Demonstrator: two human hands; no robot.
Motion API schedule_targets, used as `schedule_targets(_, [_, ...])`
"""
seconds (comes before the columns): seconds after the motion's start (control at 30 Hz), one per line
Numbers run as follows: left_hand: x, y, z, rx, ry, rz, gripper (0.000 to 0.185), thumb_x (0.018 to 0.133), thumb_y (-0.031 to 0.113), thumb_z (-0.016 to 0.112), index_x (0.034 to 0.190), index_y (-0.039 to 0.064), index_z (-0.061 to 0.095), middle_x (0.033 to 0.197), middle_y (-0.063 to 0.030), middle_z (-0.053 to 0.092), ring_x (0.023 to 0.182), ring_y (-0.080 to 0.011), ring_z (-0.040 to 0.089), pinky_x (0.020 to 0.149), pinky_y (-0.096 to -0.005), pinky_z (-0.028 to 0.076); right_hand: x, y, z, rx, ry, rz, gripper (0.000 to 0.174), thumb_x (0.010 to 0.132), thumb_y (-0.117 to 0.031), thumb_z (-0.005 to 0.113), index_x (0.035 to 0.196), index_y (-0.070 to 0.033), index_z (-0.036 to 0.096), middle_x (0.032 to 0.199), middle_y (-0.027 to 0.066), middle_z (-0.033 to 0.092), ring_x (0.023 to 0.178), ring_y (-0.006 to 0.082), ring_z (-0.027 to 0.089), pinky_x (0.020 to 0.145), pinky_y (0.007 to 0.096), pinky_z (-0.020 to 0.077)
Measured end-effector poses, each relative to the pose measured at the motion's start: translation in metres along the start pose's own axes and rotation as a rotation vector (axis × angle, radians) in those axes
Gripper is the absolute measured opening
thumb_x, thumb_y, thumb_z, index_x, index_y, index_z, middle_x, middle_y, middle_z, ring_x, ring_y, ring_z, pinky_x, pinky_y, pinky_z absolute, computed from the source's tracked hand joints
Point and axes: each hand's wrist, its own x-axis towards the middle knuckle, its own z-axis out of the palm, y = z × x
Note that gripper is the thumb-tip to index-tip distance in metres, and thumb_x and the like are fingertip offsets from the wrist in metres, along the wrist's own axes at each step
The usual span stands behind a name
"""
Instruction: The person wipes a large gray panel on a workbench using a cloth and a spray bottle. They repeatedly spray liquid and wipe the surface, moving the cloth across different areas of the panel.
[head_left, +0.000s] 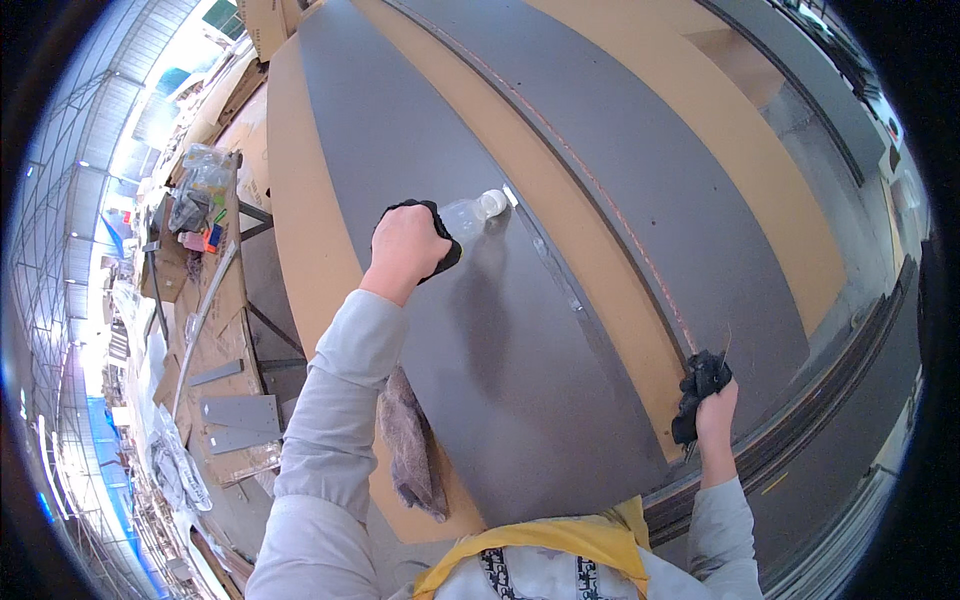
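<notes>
My left hand (414, 244), in a black fingerless glove, grips a clear plastic bottle (465, 219) with a white cap. The bottle is tilted, its cap end close to the long edge of a dark grey panel (540, 405). At that edge are a small white patch (510, 196) and a wet-looking streak (555, 271). My right hand (709, 409), also in a black glove, is at the near end of a reddish-brown cord-like line (600, 191) along another grey panel (660, 165). Thin pieces stick out by its fingers; its grip is unclear.
Tan boards (480, 124) lie beneath the grey panels. A brown cloth (411, 442) lies to the left near my body. On the left, a cluttered bench (225, 322) holds bags, offcuts and small grey plates (240, 424). Dark strips (817, 390) are stacked at the right.
</notes>
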Motion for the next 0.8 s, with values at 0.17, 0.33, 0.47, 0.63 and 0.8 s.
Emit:
schedule_targets(0.17, [0.027,-0.013,0.000,0.005,0.011,-0.071,0.021,0.062,0.016,0.060,0.074,0.000,0.065,0.077,-0.0184,0.064,0.077,-0.0346,0.062,0.070,-0.0399,0.050,-0.002,-0.004,0.005,0.030,0.055,-0.010,0.019,0.091,-0.021,0.054,0.097,-0.003,0.058,0.063,0.0040,0.055,0.044,0.0111,0.049,0.040,0.0253,0.0381])
schedule_targets(0.33, [0.060,-0.023,0.002,0.004,0.022,-0.121,0.024,0.063,0.018,0.060,0.078,0.001,0.067,0.080,-0.0183,0.065,0.079,-0.0340,0.063,0.071,-0.0393,0.051,0.002,-0.004,0.000,0.024,-0.012,-0.012,0.020,0.092,-0.021,0.055,0.098,-0.003,0.057,0.064,0.0040,0.055,0.045,0.0107,0.048,0.040,0.0248,0.0373])
schedule_targets(0.47, [0.085,-0.035,-0.001,-0.012,0.041,-0.170,0.026,0.064,0.020,0.060,0.080,0.000,0.068,0.082,-0.0185,0.066,0.082,-0.0340,0.064,0.072,-0.0395,0.051,-0.003,-0.012,0.012,-0.024,0.000,0.002,0.020,0.092,-0.022,0.055,0.099,-0.003,0.057,0.065,0.0040,0.056,0.045,0.0107,0.048,0.041,0.0250,0.0374])
schedule_targets(0.63, [0.114,-0.040,-0.003,-0.036,0.035,-0.248,0.028,0.067,0.022,0.061,0.085,0.002,0.069,0.086,-0.0171,0.067,0.084,-0.0327,0.064,0.075,-0.0384,0.051,-0.003,-0.006,0.009,-0.068,-0.014,-0.036,0.022,0.092,-0.023,0.055,0.100,-0.003,0.057,0.065,0.0044,0.056,0.046,0.0105,0.048,0.041,0.0248,0.0372])
schedule_targets(0.8, [0.125,-0.053,0.001,-0.084,0.044,-0.307,0.031,0.067,0.024,0.061,0.088,0.003,0.069,0.089,-0.0172,0.067,0.087,-0.0326,0.064,0.075,-0.0386,0.050,-0.007,-0.011,0.014,-0.056,0.025,-0.042,0.023,0.091,-0.023,0.056,0.101,-0.002,0.057,0.066,0.0045,0.057,0.046,0.0106,0.049,0.041,0.0245,0.0369])
